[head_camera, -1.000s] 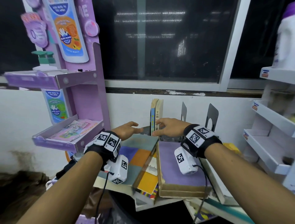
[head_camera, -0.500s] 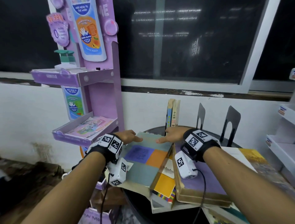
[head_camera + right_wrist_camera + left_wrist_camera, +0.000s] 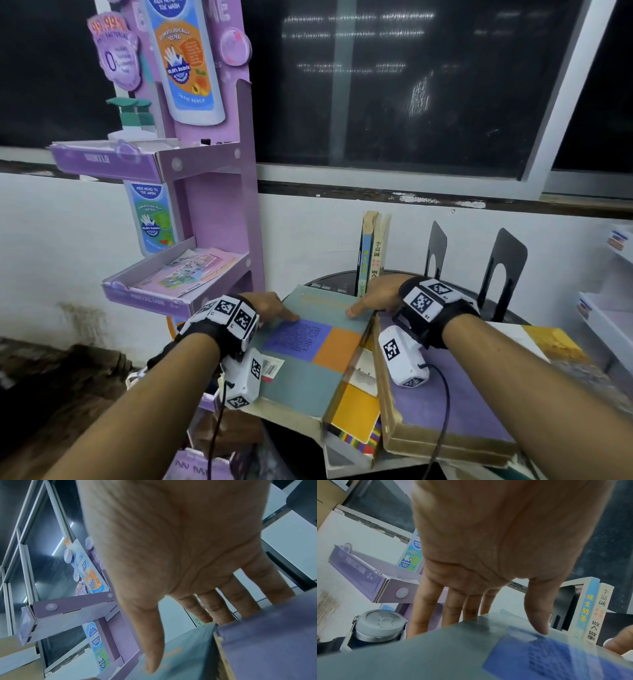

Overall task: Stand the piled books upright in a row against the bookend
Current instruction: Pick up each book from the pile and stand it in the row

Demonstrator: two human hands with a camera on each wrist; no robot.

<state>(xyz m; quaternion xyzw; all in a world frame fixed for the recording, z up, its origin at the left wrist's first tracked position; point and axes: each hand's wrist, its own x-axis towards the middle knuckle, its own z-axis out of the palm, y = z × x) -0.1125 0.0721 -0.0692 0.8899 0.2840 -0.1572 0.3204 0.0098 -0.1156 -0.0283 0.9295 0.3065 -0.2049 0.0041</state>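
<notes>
Both hands [image 3: 270,305] pinch teal book's [image 3: 308,356] far edge (thumbs on top).

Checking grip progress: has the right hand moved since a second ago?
Yes. The right hand came back from the upright books onto the far corner of the grey book.

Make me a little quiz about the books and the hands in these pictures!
1. True or false: two books already stand upright at the back.
2. Both hands hold the far end of which book: A) purple book, B) grey-green book with blue and orange squares, C) yellow book?
3. Fill in: the left hand's thumb presses on the book's ____ cover.

Key
1. True.
2. B: the left hand and right hand hold the grey-green book; the purple book lies beside it.
3. Top.
</notes>
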